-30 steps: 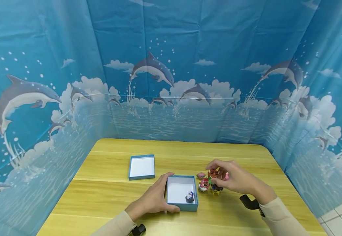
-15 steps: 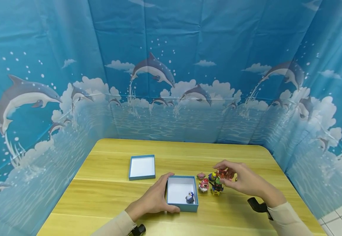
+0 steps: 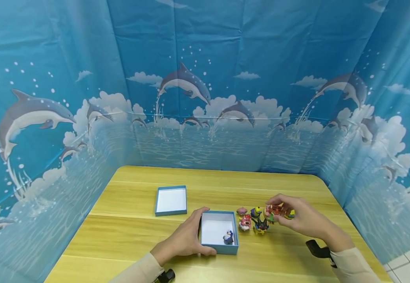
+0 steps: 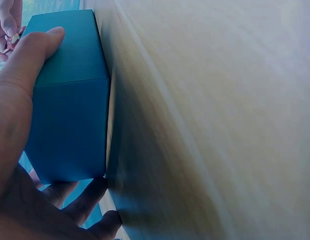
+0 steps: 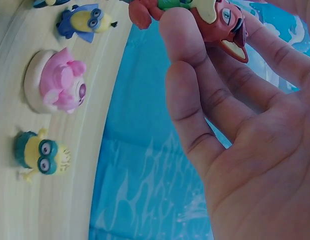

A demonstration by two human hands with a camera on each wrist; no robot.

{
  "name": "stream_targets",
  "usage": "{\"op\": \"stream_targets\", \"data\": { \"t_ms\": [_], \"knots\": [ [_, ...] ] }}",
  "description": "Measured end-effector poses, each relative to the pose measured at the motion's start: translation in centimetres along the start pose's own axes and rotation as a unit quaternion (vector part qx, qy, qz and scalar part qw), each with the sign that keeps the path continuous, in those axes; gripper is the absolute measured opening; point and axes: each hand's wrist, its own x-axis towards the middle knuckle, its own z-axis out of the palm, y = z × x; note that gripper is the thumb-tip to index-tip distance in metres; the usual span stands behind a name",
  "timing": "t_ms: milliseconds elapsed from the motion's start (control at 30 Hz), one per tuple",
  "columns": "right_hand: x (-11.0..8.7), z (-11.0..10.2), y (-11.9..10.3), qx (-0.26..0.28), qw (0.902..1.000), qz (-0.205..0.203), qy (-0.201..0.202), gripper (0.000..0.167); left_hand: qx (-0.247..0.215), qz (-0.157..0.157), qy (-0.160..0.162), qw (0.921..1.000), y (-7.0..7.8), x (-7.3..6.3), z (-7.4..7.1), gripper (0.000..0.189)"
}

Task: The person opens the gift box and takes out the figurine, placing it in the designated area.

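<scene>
My left hand [image 3: 187,236] grips the left side of an open blue box [image 3: 222,249], thumb at the front wall and fingers round the back. In the box's right front corner sits a small dark-and-white penguin-like figurine [image 3: 228,237]. Above the table at the right, my right hand [image 3: 305,218] pinches a reddish-orange fox figurine [image 5: 220,22] with pointed ears and a green top. Just left of that hand stand a horned black figurine [image 3: 260,226], a pink-and-red figurine [image 3: 245,223] and a blue-and-yellow minion figurine [image 3: 256,212].
A blue-rimmed box lid [image 3: 171,201] lies white side up at the back left of the wooden table [image 3: 127,220]. A small pink figurine [image 3: 242,211] stands behind the group. The right wrist view shows a pink figurine on a white base [image 5: 59,82] and a yellow minion [image 5: 39,155].
My right hand has moved to the right with the fox figurine, away from the group, uncovering the horned black figurine and the blue-and-yellow minion. My left hand and the box have stayed put.
</scene>
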Motion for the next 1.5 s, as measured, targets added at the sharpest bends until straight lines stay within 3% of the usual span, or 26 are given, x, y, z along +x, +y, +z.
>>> {"op": "stream_targets", "data": {
  "t_ms": [233, 867, 1267, 1500],
  "knots": [
    [-0.7, 0.2, 0.7, 0.005, 0.9999, 0.016, 0.002, 0.035, 0.002, -0.001, 0.002, 1.0000, 0.0, 0.1, 0.0, 0.137],
    [-1.7, 2.8, 3.9, 0.021, 0.9979, 0.045, -0.043, 0.035, 0.005, -0.001, -0.001, 1.0000, -0.1, 0.1, 0.2, 0.137],
    [-1.9, 3.2, 4.0, 0.024, 0.9950, 0.070, -0.068, 0.032, 0.006, -0.005, 0.000, 1.0000, -0.1, 0.2, 0.2, 0.138],
    [-2.1, 3.1, 4.2, 0.041, 0.9936, 0.072, -0.077, 0.038, 0.005, 0.003, 0.007, 1.0000, 0.1, 0.0, 0.1, 0.137]
  ]
}}
